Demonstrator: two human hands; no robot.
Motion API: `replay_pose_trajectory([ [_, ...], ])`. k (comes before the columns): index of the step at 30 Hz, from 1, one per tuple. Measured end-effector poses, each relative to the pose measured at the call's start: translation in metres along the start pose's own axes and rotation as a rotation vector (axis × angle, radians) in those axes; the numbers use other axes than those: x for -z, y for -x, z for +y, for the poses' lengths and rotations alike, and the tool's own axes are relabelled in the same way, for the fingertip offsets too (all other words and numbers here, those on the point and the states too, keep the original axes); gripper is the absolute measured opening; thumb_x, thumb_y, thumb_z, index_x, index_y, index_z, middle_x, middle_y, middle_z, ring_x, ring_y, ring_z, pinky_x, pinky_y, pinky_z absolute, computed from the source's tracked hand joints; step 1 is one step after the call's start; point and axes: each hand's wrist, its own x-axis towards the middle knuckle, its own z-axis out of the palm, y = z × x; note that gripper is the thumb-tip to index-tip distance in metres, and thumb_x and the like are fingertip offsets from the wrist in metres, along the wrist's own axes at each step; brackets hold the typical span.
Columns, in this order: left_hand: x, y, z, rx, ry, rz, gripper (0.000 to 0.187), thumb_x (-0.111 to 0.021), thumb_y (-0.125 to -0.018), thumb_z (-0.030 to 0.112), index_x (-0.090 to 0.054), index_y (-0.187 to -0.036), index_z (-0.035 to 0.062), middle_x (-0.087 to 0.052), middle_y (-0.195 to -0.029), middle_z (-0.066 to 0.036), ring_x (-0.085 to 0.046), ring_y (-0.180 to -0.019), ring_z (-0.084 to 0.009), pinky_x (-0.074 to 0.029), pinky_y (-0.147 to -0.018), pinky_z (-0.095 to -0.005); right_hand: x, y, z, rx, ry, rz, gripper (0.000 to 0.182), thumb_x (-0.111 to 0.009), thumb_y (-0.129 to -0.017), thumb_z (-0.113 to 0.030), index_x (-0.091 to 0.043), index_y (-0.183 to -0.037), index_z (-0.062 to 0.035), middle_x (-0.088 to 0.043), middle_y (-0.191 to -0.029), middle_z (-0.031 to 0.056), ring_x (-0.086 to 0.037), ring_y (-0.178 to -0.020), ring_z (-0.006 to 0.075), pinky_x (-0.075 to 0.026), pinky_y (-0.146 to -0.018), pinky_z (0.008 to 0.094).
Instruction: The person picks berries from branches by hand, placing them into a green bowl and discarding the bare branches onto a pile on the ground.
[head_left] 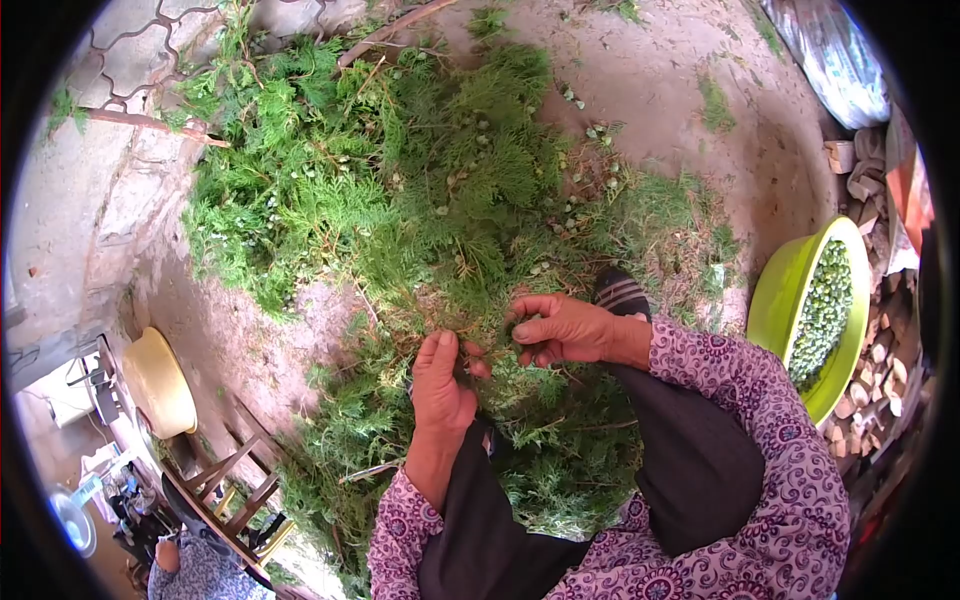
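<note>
My left hand (445, 385) is closed, thumb against fingers, pinching a thin evergreen sprig (508, 378) whose fine green tips show between my hands. To its right, my right hand (568, 330) is closed too, its fingers curled toward the thumb. Something small and dark green shows at those fingertips, too small to make out. Beneath both hands and in front of them lies a wide heap of cut evergreen branches (330, 190), with small pale green cones among the foliage. More branches (565, 460) lie between my legs.
A yellow-green basin (775, 300) holding many small green cones stands at the right. Behind it is split firewood (880, 365). A yellow tub (160, 380) and a wooden frame (235, 470) are at left. Another person's patterned sleeve (205, 570) shows at lower left.
</note>
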Motion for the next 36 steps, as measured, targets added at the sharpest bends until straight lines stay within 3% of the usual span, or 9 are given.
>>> replay_pose_trajectory([
  [6,-0.002,-0.001,-0.002,0.012,-0.022,0.000,0.007,-0.054,-0.083,0.015,-0.053,-0.084,0.0086,-0.057,-0.071,-0.007,-0.051,-0.057,-0.0149,-0.043,-0.050,-0.0275,-0.001,0.008,-0.003,0.020,0.041,-0.017,0.029,-0.062,-0.076,-0.007,-0.046,-0.101,-0.0065,-0.058,-0.082,0.0046,-0.061,-0.073,0.0160,-0.049,-0.054,0.0228],
  [15,-0.001,-0.001,-0.004,0.013,0.048,-0.003,0.006,-0.055,-0.083,0.014,-0.054,-0.087,0.0093,-0.059,-0.079,-0.005,-0.054,-0.068,-0.0143,-0.043,-0.053,-0.0281,0.000,0.012,-0.004,0.080,-0.085,-0.015,0.027,-0.059,-0.076,-0.002,-0.046,-0.100,-0.0064,-0.058,-0.080,0.0057,-0.061,-0.076,0.0171,-0.051,-0.056,0.0235],
  [21,-0.011,0.004,-0.001,0.075,0.100,-0.090,0.008,-0.053,-0.084,0.014,-0.055,-0.088,0.0076,-0.061,-0.083,-0.007,-0.057,-0.070,-0.0162,-0.045,-0.056,-0.0294,-0.004,0.017,-0.010,0.101,-0.111,0.000,0.023,-0.056,-0.077,0.000,-0.046,-0.097,-0.0052,-0.056,-0.073,0.0054,-0.055,-0.061,0.0138,-0.042,-0.048,0.0214],
  [23,-0.006,0.003,-0.004,0.063,0.056,-0.130,0.009,-0.052,-0.084,0.015,-0.055,-0.085,0.0068,-0.062,-0.079,-0.009,-0.057,-0.065,-0.0176,-0.046,-0.056,-0.0306,-0.006,0.020,-0.012,0.088,-0.022,0.002,0.021,-0.053,-0.074,0.004,-0.046,-0.093,-0.0042,-0.052,-0.068,0.0054,-0.046,-0.052,0.0121,-0.035,-0.045,0.0219],
  [30,-0.005,0.008,-0.006,0.108,-0.137,-0.137,0.009,-0.053,-0.084,0.014,-0.055,-0.079,0.0072,-0.061,-0.072,-0.009,-0.056,-0.059,-0.0177,-0.046,-0.053,-0.0303,0.006,0.030,-0.012,0.023,0.108,-0.038,0.020,-0.049,-0.069,0.007,-0.046,-0.086,-0.0042,-0.044,-0.062,0.0027,-0.041,-0.052,0.0112,-0.031,-0.044,0.0233],
  [33,0.010,0.008,0.004,0.162,0.051,-0.131,0.007,-0.054,-0.083,0.012,-0.055,-0.078,0.0077,-0.060,-0.067,-0.007,-0.055,-0.057,-0.0163,-0.045,-0.051,-0.0288,0.024,0.040,-0.016,0.024,0.075,-0.083,0.019,-0.049,-0.067,0.008,-0.047,-0.082,-0.0034,-0.046,-0.068,0.0049,-0.041,-0.051,0.0129,-0.031,-0.042,0.0231],
  [35,0.022,0.008,0.013,0.028,0.045,-0.064,0.004,-0.054,-0.082,0.011,-0.056,-0.080,0.0081,-0.059,-0.066,-0.006,-0.056,-0.061,-0.0147,-0.044,-0.051,-0.0283,0.032,0.055,-0.026,0.143,-0.073,0.159,0.018,-0.048,-0.065,0.008,-0.047,-0.079,-0.0035,-0.049,-0.073,0.0084,-0.045,-0.051,0.0144,-0.033,-0.040,0.0222],
  [36,0.025,0.006,0.007,0.010,-0.010,-0.046,0.004,-0.055,-0.082,0.011,-0.057,-0.082,0.0079,-0.060,-0.071,-0.007,-0.056,-0.063,-0.0145,-0.044,-0.050,-0.0273,0.033,0.057,-0.027,0.147,-0.050,0.139,0.014,-0.052,-0.070,0.004,-0.048,-0.081,-0.0043,-0.051,-0.081,0.0079,-0.049,-0.055,0.0140,-0.037,-0.040,0.0208],
])
